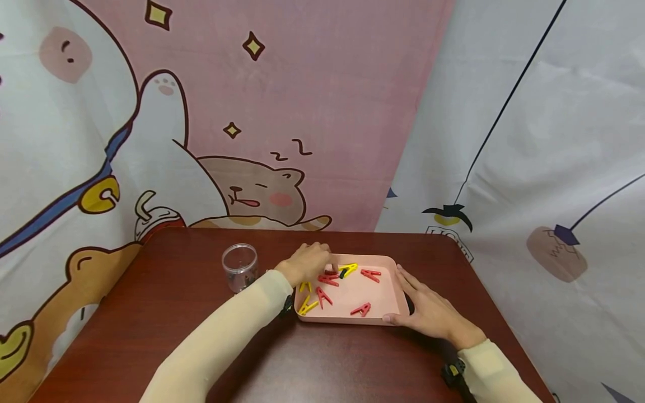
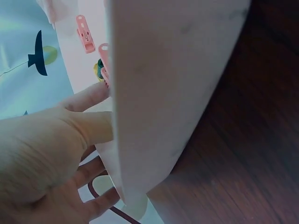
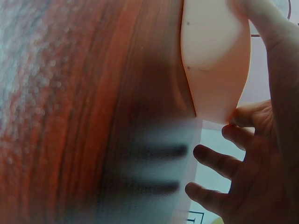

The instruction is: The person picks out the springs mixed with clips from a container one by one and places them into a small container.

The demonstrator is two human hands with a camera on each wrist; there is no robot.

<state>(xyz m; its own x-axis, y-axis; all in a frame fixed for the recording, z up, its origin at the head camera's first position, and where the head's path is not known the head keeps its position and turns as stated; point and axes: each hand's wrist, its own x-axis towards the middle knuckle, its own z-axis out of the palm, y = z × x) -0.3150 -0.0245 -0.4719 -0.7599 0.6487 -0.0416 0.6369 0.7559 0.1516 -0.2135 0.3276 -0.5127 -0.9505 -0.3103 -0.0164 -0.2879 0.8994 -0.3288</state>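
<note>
A shallow pink tray (image 1: pixel 353 321) holds several red clothespins (image 1: pixel 361 309) and yellow clothespins (image 1: pixel 308 305). Over its back left part my left hand (image 1: pixel 308 263) reaches in, bent at the wrist. In the left wrist view the spread fingers (image 2: pixel 96 95) are at the tray wall (image 2: pixel 154 93), one fingertip beside a red clothespin (image 2: pixel 104 60); no clothespin shows lifted. On the tray's right end rests my right hand (image 1: pixel 428 305), thumb at the front corner. From the right wrist, the index finger touches the tray's (image 3: pixel 215 60) far corner and the other fingers are spread apart.
Left of the tray stands a clear round jar (image 1: pixel 239 267) without a lid on the dark brown table (image 1: pixel 201 313). A cartoon-printed cloth (image 1: pixel 353 112) hangs behind the table. A dark strap with a device (image 1: pixel 453 369) is on the right wrist.
</note>
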